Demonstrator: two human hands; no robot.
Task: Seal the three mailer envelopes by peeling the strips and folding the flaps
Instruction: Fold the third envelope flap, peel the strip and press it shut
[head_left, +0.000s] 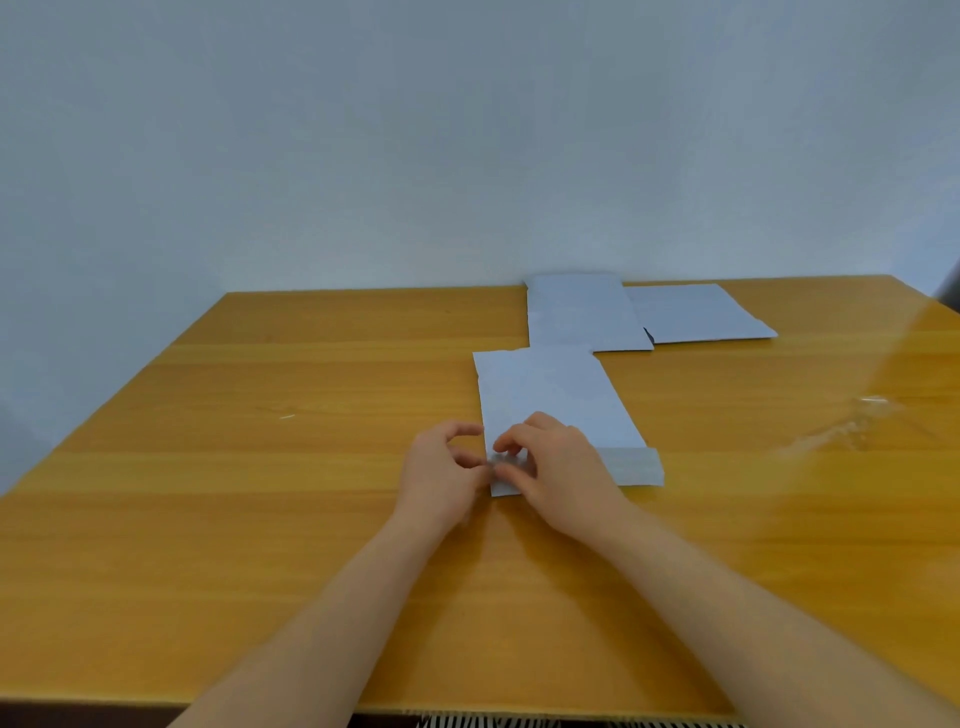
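Observation:
Three pale grey mailer envelopes lie on the wooden table (260, 519). The nearest envelope (550, 400) lies lengthwise in front of me, its flap (631, 467) at the near end. My left hand (441, 478) and my right hand (556, 467) meet at the flap's left corner, fingertips pinched together on its edge. Whether a strip is lifted there is hidden by the fingers. The second envelope (582, 312) lies behind it at the table's far edge. A third envelope (696, 312) lies to its right, partly under it.
A crumpled clear strip of film (852, 426) lies on the table to the right. The pale wall (467, 130) rises directly behind the table's far edge. A striped fabric (493, 722) shows below the near edge.

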